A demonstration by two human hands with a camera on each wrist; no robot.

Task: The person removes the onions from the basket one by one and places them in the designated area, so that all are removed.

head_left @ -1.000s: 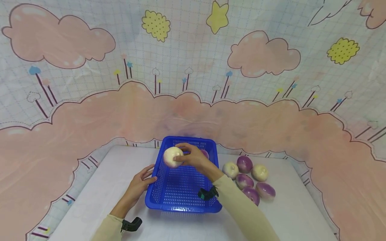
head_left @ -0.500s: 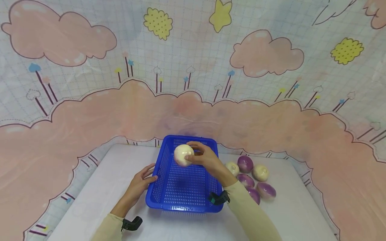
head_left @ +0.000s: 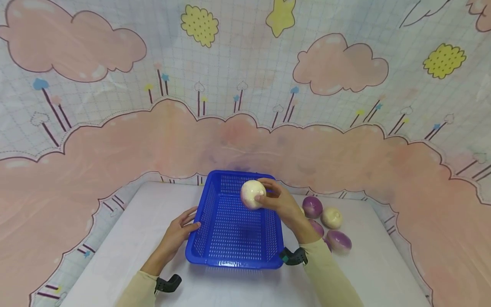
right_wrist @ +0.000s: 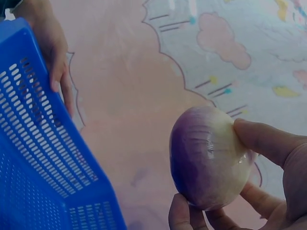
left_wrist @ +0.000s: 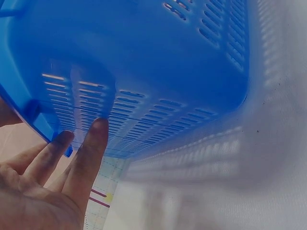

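A blue perforated plastic basket (head_left: 234, 260) stands on the white table. My left hand (head_left: 177, 232) holds its left rim, thumb over the edge and fingers (left_wrist: 86, 163) against the outer wall. My right hand (head_left: 285, 207) grips a turnip (head_left: 252, 195), cream on one side and purple on the other, above the back right part of the basket. In the right wrist view, the thumb and fingertips pinch this turnip (right_wrist: 208, 158) from opposite sides. The basket's back right corner is partly hidden behind the right hand.
Several purple and cream turnips (head_left: 339, 241) lie on the table (head_left: 368, 264) right of the basket, some partly covered by my right forearm. Behind the table hangs a cloth (head_left: 245, 140) printed with clouds and stars.
My right hand has carried the turnip rightward, from above the basket's left side to its right side. The left hand stays on the rim. A purple-pink thing seen earlier in the basket's back right is now hidden.
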